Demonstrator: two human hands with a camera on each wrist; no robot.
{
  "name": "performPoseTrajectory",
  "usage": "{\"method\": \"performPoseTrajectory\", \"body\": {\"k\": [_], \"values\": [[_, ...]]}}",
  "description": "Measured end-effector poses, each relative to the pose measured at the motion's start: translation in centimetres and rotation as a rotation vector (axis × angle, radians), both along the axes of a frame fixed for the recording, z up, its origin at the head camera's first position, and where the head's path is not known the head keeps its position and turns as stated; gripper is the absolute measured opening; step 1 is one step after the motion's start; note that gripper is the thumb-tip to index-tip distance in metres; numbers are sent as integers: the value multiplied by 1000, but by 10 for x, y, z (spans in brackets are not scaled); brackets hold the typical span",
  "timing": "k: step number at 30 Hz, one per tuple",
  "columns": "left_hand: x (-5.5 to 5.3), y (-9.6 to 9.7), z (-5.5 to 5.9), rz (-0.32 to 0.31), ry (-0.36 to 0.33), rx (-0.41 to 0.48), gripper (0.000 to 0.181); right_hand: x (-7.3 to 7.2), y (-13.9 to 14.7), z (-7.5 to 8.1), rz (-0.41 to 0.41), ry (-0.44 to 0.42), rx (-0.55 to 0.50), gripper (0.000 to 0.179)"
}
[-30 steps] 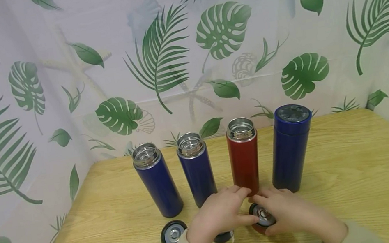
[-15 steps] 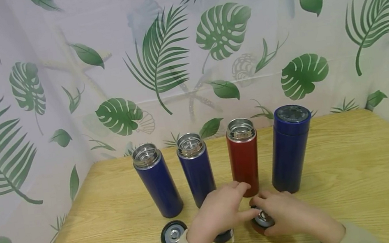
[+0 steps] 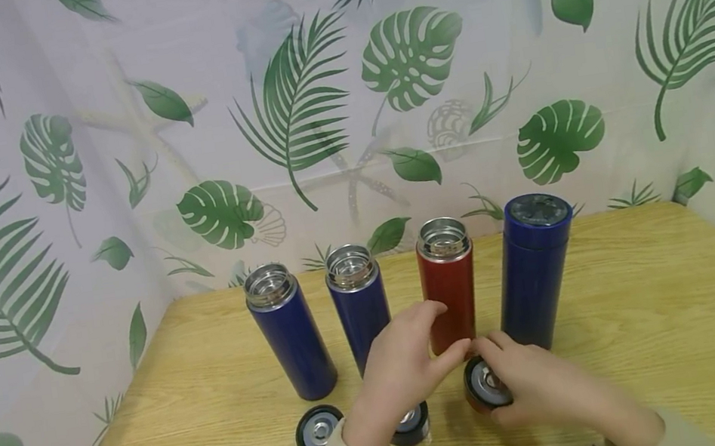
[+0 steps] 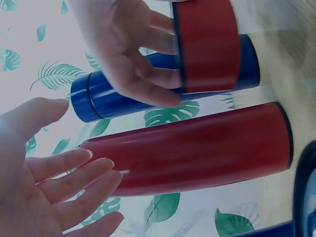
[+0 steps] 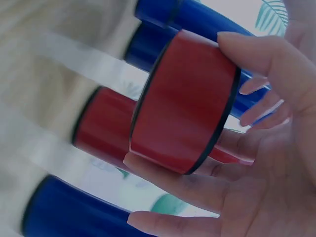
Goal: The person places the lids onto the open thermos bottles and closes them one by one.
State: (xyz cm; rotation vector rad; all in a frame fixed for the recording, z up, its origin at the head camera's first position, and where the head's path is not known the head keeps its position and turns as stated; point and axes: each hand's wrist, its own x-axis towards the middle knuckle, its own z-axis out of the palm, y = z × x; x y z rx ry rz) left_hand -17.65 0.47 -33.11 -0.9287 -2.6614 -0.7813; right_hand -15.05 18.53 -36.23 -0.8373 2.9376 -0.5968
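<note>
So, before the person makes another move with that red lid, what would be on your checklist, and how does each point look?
1. Right hand has a grip on the red lid: ok, thumb and fingers are round its edge.
2. Red bottle stands upright: ok.
3. Red bottle is uncapped: ok, its metal rim is bare.
4. Red lid faces the right way for closing: probably not ok, its inner side points up.
5. Left hand steadies the red bottle: not ok, its fingers are open, not wrapped round it.
6. Red lid's threads are clean: cannot tell.
</note>
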Motion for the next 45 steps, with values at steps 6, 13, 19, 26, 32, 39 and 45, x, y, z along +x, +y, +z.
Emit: {"method": "performPoseTrajectory", "body": {"k": [6, 13, 19, 26, 32, 39, 45], "values": [[0, -2, 10, 13, 11, 119, 38, 7, 6, 21, -7, 95, -47, 67], [0, -2, 21, 11, 34, 222, 40, 11, 14, 44, -20, 303, -112, 70], [0, 1, 26, 1, 30, 292, 40, 12, 18, 61, -33, 366, -161, 66], [1, 7, 31, -17, 17, 352, 39, 13, 21, 76, -50, 350, -264, 66], [3, 12, 35, -7, 35, 402, 39, 14, 26, 84, -84, 293, -312, 69], [2, 16, 34, 70, 61, 388, 40, 14, 27, 86, -92, 295, -291, 70], [-1, 22, 29, 111, 66, 373, 46, 14, 30, 85, -81, 351, -307, 70]]}}
